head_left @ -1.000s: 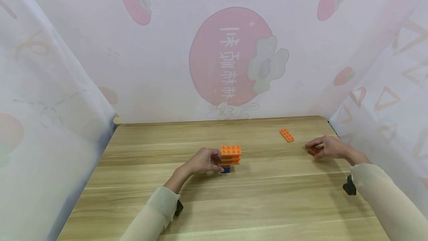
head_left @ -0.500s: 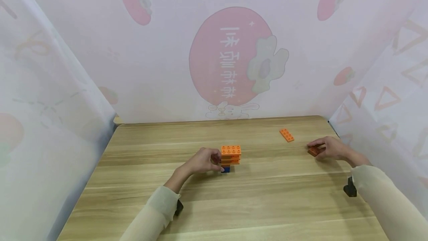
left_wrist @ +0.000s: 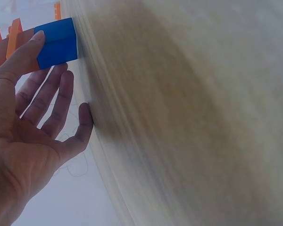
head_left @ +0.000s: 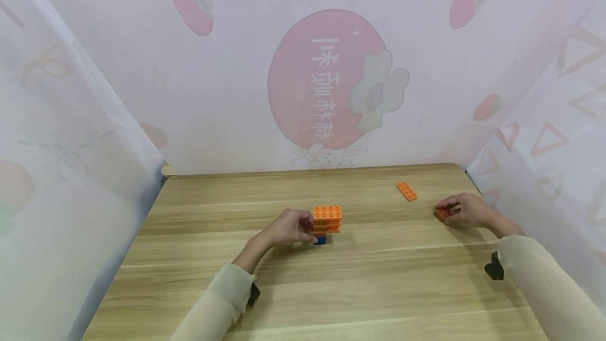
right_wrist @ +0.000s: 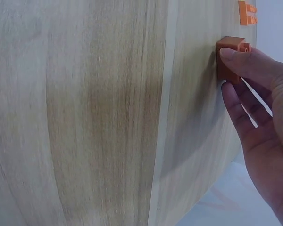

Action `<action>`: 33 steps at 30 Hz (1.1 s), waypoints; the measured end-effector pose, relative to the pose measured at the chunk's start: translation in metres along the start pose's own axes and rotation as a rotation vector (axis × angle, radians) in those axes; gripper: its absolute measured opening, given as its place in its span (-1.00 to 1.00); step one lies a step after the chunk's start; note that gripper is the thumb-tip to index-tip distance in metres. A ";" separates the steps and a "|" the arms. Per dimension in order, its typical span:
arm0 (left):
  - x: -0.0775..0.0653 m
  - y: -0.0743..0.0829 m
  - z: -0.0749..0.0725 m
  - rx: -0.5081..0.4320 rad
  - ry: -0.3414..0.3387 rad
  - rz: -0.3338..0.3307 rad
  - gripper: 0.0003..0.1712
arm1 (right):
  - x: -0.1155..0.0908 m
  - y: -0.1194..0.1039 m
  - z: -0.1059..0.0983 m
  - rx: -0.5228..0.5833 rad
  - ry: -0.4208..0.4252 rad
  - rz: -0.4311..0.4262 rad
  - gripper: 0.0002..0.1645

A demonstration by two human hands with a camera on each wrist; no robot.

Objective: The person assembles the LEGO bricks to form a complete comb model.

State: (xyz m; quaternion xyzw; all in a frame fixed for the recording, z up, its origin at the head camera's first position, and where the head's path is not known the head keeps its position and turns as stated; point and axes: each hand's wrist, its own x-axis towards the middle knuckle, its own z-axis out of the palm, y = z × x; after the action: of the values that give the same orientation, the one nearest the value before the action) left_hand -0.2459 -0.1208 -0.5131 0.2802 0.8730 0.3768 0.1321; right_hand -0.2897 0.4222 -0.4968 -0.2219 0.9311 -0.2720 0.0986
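Observation:
On the wooden table, a stack of building bricks (head_left: 327,212) rises from a blue brick (left_wrist: 59,44), with orange plates and brown bricks above it. My left hand (head_left: 286,228) holds the stack low down. In the left wrist view its thumb lies across the blue brick and the brown one above, the other fingers behind. Farther right, my right hand (head_left: 466,210) pinches a brown brick (right_wrist: 228,59) between thumb and fingers. This brick is at the tabletop, studs up in the head view. The stack's far side is hidden.
A loose orange plate with studs (head_left: 406,191) lies on the table (head_left: 369,278) behind and left of the right hand. White printed cloth (head_left: 227,93) hangs behind the table and along both sides.
The brown brick in my right hand has shifted and turned slightly to the left, the fingers moving a little with it. My left hand and the stack have stayed in place.

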 end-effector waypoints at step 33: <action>-0.002 0.001 -0.001 -0.001 -0.002 0.023 -0.69 | 0.017 -0.041 0.006 0.054 0.077 -0.035 -0.54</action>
State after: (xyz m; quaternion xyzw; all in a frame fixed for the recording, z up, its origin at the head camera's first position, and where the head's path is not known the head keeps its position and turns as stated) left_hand -0.2445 -0.1219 -0.5123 0.2905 0.8693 0.3785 0.1288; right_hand -0.2882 0.3812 -0.4802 -0.2250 0.9225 -0.3069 0.0640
